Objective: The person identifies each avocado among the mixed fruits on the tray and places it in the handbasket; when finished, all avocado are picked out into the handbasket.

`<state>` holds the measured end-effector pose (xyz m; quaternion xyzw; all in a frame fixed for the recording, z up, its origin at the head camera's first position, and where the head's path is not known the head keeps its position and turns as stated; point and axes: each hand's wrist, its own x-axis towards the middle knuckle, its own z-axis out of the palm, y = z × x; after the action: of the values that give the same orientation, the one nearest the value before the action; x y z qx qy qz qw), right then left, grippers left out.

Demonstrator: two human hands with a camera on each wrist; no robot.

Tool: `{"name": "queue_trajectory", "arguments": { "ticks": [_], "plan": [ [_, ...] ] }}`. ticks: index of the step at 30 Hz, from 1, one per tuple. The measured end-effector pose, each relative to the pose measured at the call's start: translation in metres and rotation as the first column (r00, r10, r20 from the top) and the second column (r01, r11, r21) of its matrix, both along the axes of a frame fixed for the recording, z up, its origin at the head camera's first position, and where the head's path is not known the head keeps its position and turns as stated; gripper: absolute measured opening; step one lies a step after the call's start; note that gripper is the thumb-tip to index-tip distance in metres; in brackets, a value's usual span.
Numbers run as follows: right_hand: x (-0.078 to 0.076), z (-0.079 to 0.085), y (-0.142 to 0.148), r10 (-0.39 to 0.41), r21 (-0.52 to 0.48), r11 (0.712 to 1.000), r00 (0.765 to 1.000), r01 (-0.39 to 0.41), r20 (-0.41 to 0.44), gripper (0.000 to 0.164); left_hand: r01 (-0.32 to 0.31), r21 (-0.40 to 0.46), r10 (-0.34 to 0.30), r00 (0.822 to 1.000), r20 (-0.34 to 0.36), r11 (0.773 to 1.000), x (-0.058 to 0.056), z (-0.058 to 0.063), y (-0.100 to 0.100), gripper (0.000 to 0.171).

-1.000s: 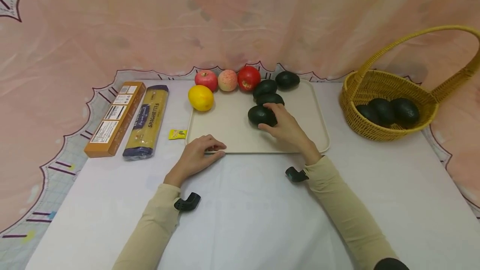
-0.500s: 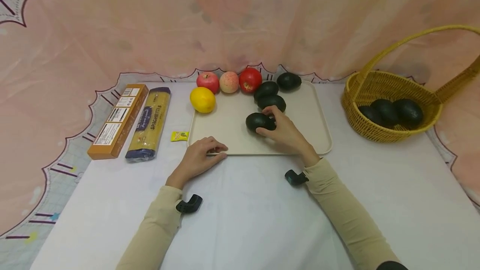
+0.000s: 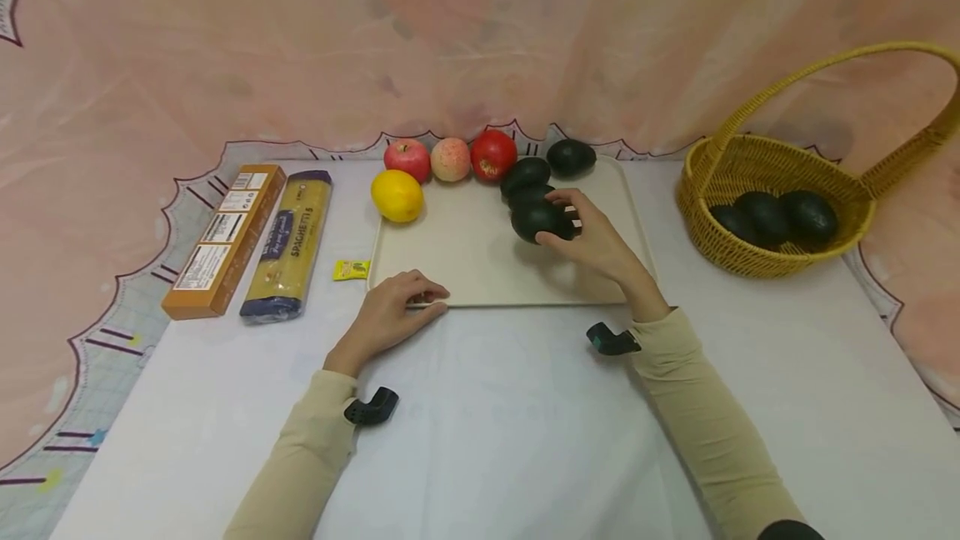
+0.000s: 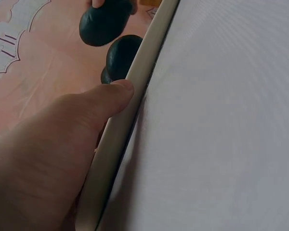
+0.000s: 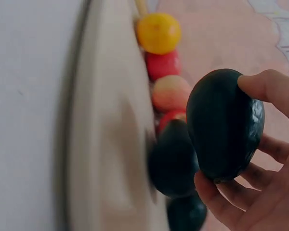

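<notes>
Lemon (image 3: pixel 397 196), apple (image 3: pixel 407 160), peach (image 3: pixel 451 160), pomegranate (image 3: pixel 493 157) at back of tray (image 3: pixel 450 261), one each; spaghetti pack (image 3: pixel 288 244), box (image 3: pixel 225 240) left, basket (image 3: pixel 716 247) right. Other avocados (image 3: pixel 572 158): three on tray, one partly blocked; three in basket. Held avocado (image 3: pixel 538 222) glossy, dark green, above tray, gripped by right hand (image 3: pixel 600 247). Left hand (image 3: pixel 392 311) rests on rim, relaxed.

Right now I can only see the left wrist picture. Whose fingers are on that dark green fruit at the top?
Observer: The person's right hand holds that avocado above the tray.

Operator: Ooh! Is there a basket anywhere? I can't see one.

Observer: Yes, a yellow wicker basket stands to the right of the tray.

Operator: What's in it?

Observer: Three dark green avocados show inside it.
</notes>
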<state>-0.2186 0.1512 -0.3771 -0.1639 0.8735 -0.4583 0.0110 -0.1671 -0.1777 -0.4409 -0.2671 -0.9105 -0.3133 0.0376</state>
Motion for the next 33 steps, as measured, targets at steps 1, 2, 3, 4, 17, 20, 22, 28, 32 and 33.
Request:
{"name": "queue_trajectory", "arguments": {
  "ticks": [1,2,3,4,17,20,22,28,32,33],
  "plan": [
    [0.001,0.003,0.004,-0.008,-0.005,1.000,1.000,0.008,-0.004,0.061,0.003,-0.006,-0.003,1.000,0.005,1.000,-0.001,0.001,0.000,0.017],
    [0.002,0.005,0.008,-0.014,-0.011,1.000,1.000,0.014,-0.007,0.061,0.008,-0.011,-0.008,1.000,0.013,1.000,-0.001,0.002,0.001,0.018],
    [0.003,0.008,0.012,-0.018,-0.018,1.000,1.000,0.018,-0.009,0.062,0.015,-0.018,-0.015,1.000,0.024,1.000,-0.003,0.003,0.001,0.019],
    [0.004,0.010,0.017,-0.024,-0.023,0.999,1.000,0.023,-0.017,0.062,0.023,-0.026,-0.022,0.999,0.038,0.999,-0.004,0.005,0.002,0.019],
    [0.018,0.039,0.091,-0.052,0.012,0.998,0.996,0.053,-0.077,0.061,0.125,-0.020,-0.118,0.971,0.208,0.992,-0.020,0.017,-0.006,0.025],
    [0.024,0.048,0.109,-0.098,0.029,0.995,0.992,0.100,-0.079,0.061,0.126,-0.009,-0.122,0.978,0.172,0.992,-0.021,0.014,-0.005,0.026],
    [0.027,0.052,0.121,-0.141,0.032,0.989,0.986,0.144,-0.084,0.061,0.119,-0.005,-0.117,0.981,0.154,0.993,-0.021,0.012,-0.004,0.027],
    [0.028,0.052,0.149,-0.208,-0.096,0.976,0.969,0.197,-0.133,0.061,0.078,-0.017,-0.075,0.987,0.145,0.997,-0.019,0.009,-0.005,0.025],
    [0.032,0.049,0.165,-0.236,-0.180,0.962,0.960,0.208,-0.151,0.059,0.080,0.002,-0.079,0.985,0.155,0.997,-0.017,0.008,-0.005,0.025],
    [0.033,0.048,0.169,-0.244,-0.193,0.958,0.959,0.214,-0.146,0.059,0.080,0.006,-0.080,0.984,0.157,0.997,-0.017,0.007,-0.004,0.024]
  ]
}}
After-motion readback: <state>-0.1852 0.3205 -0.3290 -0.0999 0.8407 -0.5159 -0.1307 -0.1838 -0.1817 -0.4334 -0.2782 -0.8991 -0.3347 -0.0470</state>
